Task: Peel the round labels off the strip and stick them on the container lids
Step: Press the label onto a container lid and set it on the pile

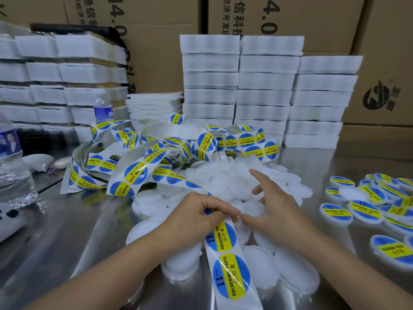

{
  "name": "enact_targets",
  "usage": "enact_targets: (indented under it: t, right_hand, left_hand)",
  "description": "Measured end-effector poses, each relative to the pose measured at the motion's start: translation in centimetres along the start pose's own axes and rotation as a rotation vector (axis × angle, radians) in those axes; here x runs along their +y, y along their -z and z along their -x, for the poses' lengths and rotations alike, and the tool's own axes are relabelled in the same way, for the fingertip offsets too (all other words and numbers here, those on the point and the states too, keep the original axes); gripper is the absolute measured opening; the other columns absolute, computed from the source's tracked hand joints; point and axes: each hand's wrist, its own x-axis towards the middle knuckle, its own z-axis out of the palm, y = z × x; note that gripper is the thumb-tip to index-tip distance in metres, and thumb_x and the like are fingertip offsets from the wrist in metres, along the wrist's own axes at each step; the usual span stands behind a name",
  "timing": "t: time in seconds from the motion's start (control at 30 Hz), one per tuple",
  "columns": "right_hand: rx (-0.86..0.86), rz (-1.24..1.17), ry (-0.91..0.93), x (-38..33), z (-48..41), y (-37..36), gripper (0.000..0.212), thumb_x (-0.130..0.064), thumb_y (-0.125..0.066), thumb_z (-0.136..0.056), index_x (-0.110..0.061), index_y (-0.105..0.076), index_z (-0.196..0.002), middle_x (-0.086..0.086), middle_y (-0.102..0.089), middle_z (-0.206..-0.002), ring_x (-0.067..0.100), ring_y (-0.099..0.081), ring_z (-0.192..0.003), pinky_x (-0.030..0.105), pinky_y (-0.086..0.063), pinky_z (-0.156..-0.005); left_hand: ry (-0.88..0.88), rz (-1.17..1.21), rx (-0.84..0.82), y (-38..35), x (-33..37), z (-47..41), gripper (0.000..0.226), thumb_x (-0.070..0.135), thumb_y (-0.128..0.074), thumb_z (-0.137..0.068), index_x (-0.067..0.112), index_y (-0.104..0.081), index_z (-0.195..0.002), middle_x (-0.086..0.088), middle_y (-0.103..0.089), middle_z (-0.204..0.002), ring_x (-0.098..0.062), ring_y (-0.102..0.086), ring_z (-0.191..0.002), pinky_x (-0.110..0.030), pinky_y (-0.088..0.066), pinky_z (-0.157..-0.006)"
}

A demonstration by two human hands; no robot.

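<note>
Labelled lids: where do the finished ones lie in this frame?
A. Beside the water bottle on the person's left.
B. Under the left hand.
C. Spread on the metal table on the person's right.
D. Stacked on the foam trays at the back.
C: the labelled lids lie spread on the metal table to the right of the right hand, while the pile of bare lids sits in the middle.

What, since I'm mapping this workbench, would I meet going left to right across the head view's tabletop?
Clear water bottle → tangled label strip → pile of blank white lids → labelled lids, laid at the right edge.
</note>
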Motion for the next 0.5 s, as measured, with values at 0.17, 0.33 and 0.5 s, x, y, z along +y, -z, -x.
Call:
enact_targets:
  t: [0.17, 0.33, 0.5]
  right_hand:
    - [0.121, 0.001, 0.089, 0.0, 0.3, 1.4, 0.093, -0.041, -0.072, -0.065, -0.045, -0.02, -0.141, -0.017, -0.044, -0.106, 0.0, -0.042, -0.085, 0.03, -0.037, -0.092]
    - [0.193, -0.19, 0.167, -0.5, 0.5, 2.2, 0.088, -0.034, -0.079, -0.064, -0.058, -0.022, -0.126, -0.019, -0.047, -0.103, -0.003, -0.05, -0.092, 0.011, -0.039, -0.075]
    - [0.277, -0.441, 0.323, -1.5, 1.1, 1.7, 0.089, -0.02, -0.086, -0.059, -0.049, -0.036, -0.127, -0.009, -0.054, -0.098, 0.004, -0.055, -0.097, 0.008, -0.046, -0.077]
  left_hand:
    - [0.073, 0.061, 0.028, 0.3, -0.1, 0.0, 0.03, 0.001, -0.058, -0.089, 0.026, -0.075, -0.088, 0.005, -0.076, -0.087, -0.007, -0.07, -0.088, -0.02, -0.053, -0.082]
    - [0.088, 0.069, 0.045, 0.4, 0.0, 0.2, 0.02, 0.013, -0.07, -0.083, 0.031, -0.076, -0.086, 0.003, -0.076, -0.089, -0.012, -0.071, -0.09, -0.027, -0.054, -0.085]
    - [0.056, 0.051, 0.025, 0.4, 0.5, 0.3, 0.017, 0.025, -0.064, -0.089, 0.03, -0.078, -0.081, 0.014, -0.074, -0.085, 0.002, -0.068, -0.083, -0.012, -0.049, -0.078]
